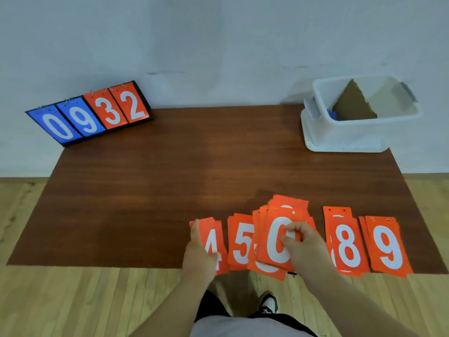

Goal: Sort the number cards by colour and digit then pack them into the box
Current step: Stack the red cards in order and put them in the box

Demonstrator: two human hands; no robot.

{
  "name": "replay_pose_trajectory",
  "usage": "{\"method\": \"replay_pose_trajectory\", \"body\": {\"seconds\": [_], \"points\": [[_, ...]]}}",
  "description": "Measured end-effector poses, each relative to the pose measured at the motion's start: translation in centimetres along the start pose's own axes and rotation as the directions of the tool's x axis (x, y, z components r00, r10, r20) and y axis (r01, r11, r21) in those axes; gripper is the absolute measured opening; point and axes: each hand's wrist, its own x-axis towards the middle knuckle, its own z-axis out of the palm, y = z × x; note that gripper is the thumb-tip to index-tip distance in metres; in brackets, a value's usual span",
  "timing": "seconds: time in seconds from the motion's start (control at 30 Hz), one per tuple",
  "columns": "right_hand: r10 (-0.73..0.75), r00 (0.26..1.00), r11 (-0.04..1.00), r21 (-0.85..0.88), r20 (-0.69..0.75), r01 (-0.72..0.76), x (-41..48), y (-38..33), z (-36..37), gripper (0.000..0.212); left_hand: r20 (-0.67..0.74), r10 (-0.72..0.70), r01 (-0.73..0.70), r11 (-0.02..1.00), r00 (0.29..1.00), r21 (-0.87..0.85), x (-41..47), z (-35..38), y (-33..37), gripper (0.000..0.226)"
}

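Orange number cards lie in small piles along the near edge of the brown table: a 4 pile, a 5 pile, a thick stack topped by a 0 card, an 8 pile and a 9 pile. My left hand lies with straight fingers along the left side of the 4 pile. My right hand pinches the 0 card on top of the middle stack. A white plastic box stands at the far right corner, with brown cardboard and a bit of blue inside.
A flip scoreboard leans at the far left corner, showing blue 0 and 9 and orange 3 and 2. A wall rises right behind the table. Wooden floor surrounds it, and my shoe shows below the near edge.
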Motion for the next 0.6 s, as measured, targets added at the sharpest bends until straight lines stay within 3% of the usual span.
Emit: {"method": "replay_pose_trajectory", "body": {"seconds": [0.2, 0.37, 0.47, 0.6], "points": [[-0.069, 0.990, 0.996, -0.053, 0.119, 0.075, -0.5, -0.4, 0.0, 0.019, -0.085, 0.054, -0.066, 0.988, 0.995, -0.142, -1.7, -1.6, 0.0, 0.068], [-0.116, 0.982, 0.992, 0.073, 0.150, 0.106, -1.3, -2.4, 2.6, 0.026, 0.087, 0.055, -0.018, 0.925, 0.995, -0.379, -1.8, -4.6, 1.1, 0.039], [-0.169, 0.978, 0.983, 0.101, 0.125, 0.157, -1.7, -4.2, 4.5, 0.028, 0.152, 0.158, -0.072, 0.885, 0.976, -0.459, -2.1, -6.4, 3.1, 0.032], [-0.162, 0.984, 0.986, -0.021, 0.070, 0.164, -1.6, -6.0, 6.8, 0.023, 0.146, 0.314, -0.199, 0.834, 0.938, -0.515, -1.3, -8.3, 5.5, 0.025]]}}
